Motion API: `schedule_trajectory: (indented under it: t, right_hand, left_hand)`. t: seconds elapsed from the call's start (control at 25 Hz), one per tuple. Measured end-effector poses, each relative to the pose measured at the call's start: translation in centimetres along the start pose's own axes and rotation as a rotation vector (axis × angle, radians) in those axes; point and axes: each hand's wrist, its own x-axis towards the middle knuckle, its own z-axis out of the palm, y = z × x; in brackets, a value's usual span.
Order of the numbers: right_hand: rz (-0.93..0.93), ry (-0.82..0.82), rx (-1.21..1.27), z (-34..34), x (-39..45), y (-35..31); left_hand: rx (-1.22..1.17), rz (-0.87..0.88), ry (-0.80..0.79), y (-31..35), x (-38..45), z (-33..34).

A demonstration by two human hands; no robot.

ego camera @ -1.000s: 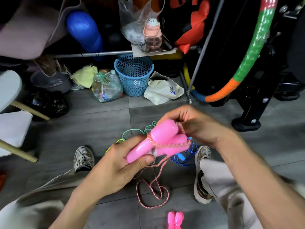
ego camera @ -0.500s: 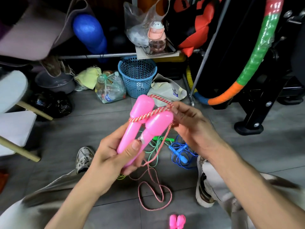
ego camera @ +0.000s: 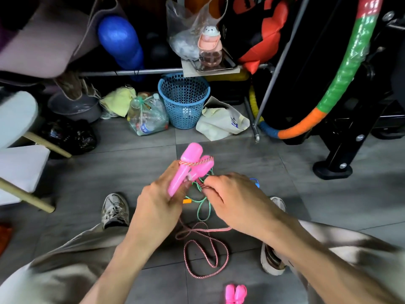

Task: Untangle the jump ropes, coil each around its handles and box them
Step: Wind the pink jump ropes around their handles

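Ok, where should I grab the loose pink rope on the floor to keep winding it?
Pinch the pink rope from above with the right hand, on the straight stretch just below the pink handles held upright in the left hand. The floor loops cross each other, so gripping lower would probably drag a tangle.

I see bright pink handles (ego camera: 190, 165) wrapped by a pink-and-white twisted rope (ego camera: 206, 253), a green rope (ego camera: 205, 207) just behind it, a perforated light-blue basket (ego camera: 184, 102) beyond on the grey tiled floor (ego camera: 252, 163)
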Motion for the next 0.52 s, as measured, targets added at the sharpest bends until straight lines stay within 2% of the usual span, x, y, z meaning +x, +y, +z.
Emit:
schedule_trajectory:
  t: [0.12, 0.2, 0.36, 0.44, 0.52]
  right_hand:
    - [-0.097, -0.127, -0.128, -2.6, -0.4, 0.4]
    - [-0.151, -0.183, -0.152, -4.2, -0.3, 1.1]
    - [-0.163, -0.138, -0.113, -5.4, 0.1, 2.8]
    - [-0.154, -0.188, 0.067, -5.5, 0.5, 3.8]
    - [-0.13, -0.266, 0.399, -5.6, 1.1, 4.6]
  left_hand:
    - [0.26, 0.056, -0.109, -0.3, -0.1, 0.9]
    - [0.221, 0.122, -0.232, -0.1, -0.6, 1.3]
    - [0.093, 0.305, -0.513, 0.3, -1.0, 1.3]
    - [0.02, 0.345, -0.574, 0.6, -1.1, 1.1]
    - [-0.089, 0.353, -0.564, 1.0, -1.0, 0.7]
